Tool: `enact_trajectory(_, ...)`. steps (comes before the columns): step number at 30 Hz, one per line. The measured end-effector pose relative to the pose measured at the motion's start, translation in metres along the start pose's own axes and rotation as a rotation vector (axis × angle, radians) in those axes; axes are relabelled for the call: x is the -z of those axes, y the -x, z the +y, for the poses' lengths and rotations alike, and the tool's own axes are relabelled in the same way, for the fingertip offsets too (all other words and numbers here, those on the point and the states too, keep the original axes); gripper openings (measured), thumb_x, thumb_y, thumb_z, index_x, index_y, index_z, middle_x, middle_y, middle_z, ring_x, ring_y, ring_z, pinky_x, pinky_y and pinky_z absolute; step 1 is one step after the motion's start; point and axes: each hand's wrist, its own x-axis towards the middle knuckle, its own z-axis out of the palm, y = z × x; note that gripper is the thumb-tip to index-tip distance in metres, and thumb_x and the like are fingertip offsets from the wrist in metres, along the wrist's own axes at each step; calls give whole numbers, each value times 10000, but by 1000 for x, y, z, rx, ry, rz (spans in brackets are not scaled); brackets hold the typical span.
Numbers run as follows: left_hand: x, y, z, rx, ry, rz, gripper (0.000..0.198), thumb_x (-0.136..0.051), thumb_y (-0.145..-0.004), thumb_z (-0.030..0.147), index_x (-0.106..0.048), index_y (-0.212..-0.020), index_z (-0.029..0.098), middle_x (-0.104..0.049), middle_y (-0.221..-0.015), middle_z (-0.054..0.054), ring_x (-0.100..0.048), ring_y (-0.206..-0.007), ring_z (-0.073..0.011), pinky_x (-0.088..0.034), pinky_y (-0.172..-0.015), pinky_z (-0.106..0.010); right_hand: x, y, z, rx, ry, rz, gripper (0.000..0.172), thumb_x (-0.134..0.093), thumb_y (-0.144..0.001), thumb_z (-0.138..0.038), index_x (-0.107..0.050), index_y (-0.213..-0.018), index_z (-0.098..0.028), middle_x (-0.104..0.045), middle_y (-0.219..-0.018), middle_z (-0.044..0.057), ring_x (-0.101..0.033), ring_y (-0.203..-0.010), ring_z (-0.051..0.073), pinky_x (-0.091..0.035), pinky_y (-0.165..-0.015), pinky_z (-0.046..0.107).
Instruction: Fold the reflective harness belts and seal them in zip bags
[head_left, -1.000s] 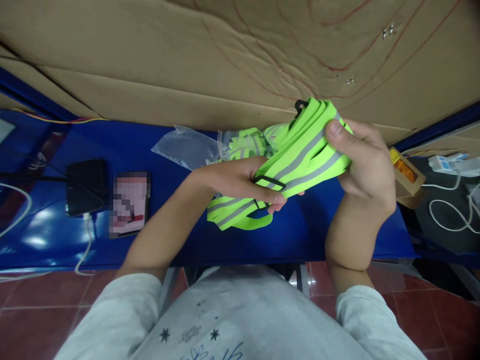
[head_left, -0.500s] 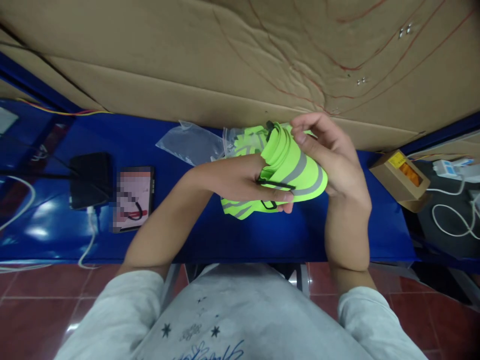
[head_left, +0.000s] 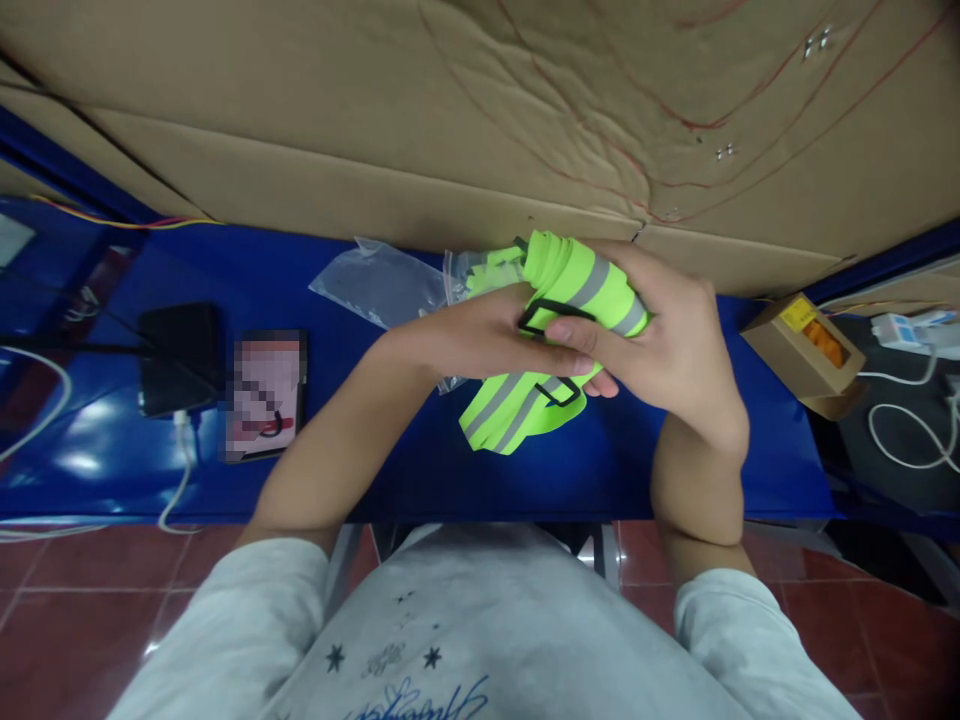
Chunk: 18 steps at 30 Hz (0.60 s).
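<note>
A rolled neon-yellow strap [head_left: 577,275] with grey reflective bands and black buckles is held above the blue table. My left hand [head_left: 495,340] is closed on it from the left, with its thumb across the front. From the right, my right hand [head_left: 660,340] wraps round the roll, its thumb near a black buckle [head_left: 556,315]. A flat striped end of the strap [head_left: 502,410] hangs below my hands, beside a second black buckle. Behind my left hand lies a clear bag [head_left: 461,275] with more neon-yellow material.
An empty clear bag [head_left: 379,280] lies on the blue table [head_left: 420,460]. At left are a black device [head_left: 178,360] with cables and a pixelated screen [head_left: 264,395]. A cardboard box [head_left: 802,350] stands at right, before a cardboard wall [head_left: 300,120].
My right hand has come down and closed round the roll, its thumb now beside my left thumb. The roll has turned slightly and the striped end below shows more.
</note>
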Motion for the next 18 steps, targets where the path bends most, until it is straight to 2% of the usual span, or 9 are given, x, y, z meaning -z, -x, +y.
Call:
enact_trajectory(2,0,0,1,29,75,-1,186,-769,-877,335,-799,-976,181,-815,-974,-27,-790,-958,-213,-626,-837,-302,-2,-1,0,-23,16,33,366,-814,-879,-449,-736,-1226,-362,-775,-1080,-19,-724,-978,253,-610,-989,446)
enact_trajectory(4,1,-1,0,43,93,-35,196,-778,-869,331,-796,-984,174,-819,-1015,-46,-789,-985,-226,-625,-860,-309,-3,0,2,-22,-1,141,301,-790,-898,-492,-754,-1160,-348,-756,-956,-33,-694,-829,209,-613,-845,398)
enact_trajectory(7,6,-3,-3,64,40,-75,245,-795,-858,321,-783,-1055,176,-816,-1048,-65,-784,-992,-237,-614,-839,-296,-3,0,8,-1,-106,375,244,-806,-873,-538,-778,-960,-313,-699,-817,-39,-666,-767,183,-577,-710,332)
enact_trajectory(9,8,-3,-7,67,-21,-64,293,-824,-834,353,-770,-1056,171,-810,-992,-61,-773,-915,-230,-603,-778,-286,-2,-2,11,-20,-229,447,259,-808,-869,-540,-764,-863,-284,-668,-762,-28,-684,-772,193,-576,-685,322)
enact_trajectory(11,9,-3,-11,58,-85,-64,325,-850,-809,402,-759,-1002,157,-794,-921,-57,-742,-816,-210,-590,-732,-285,0,-4,13,-62,-384,401,268,-785,-889,-538,-754,-845,-276,-694,-804,-6,-725,-853,226,-601,-711,340)
enact_trajectory(13,8,-3,-13,28,-131,-62,334,-854,-807,426,-747,-968,153,-777,-885,-56,-706,-759,-191,-580,-709,-285,1,-8,15,-136,-532,284,266,-747,-916,-544,-757,-914,-278,-751,-948,24,-747,-994,259,-626,-777,362)
enact_trajectory(15,6,-3,-13,-31,-159,-35,308,-833,-836,419,-747,-984,162,-770,-883,-52,-695,-766,-186,-579,-725,-285,0,-12,17,-202,-642,170,279,-721,-934,-543,-758,-999,-274,-772,-1064,45,-742,-1096,275,-635,-841,376)
enact_trajectory(18,5,-1,-11,-132,-178,22,256,-833,-841,381,-755,-985,185,-775,-903,-43,-722,-883,-210,-594,-837,-300,-2,-18,26,-243,-706,92,284,-706,-937,-557,-761,-1006,-288,-785,-1066,31,-744,-1114,274,-640,-857,381)
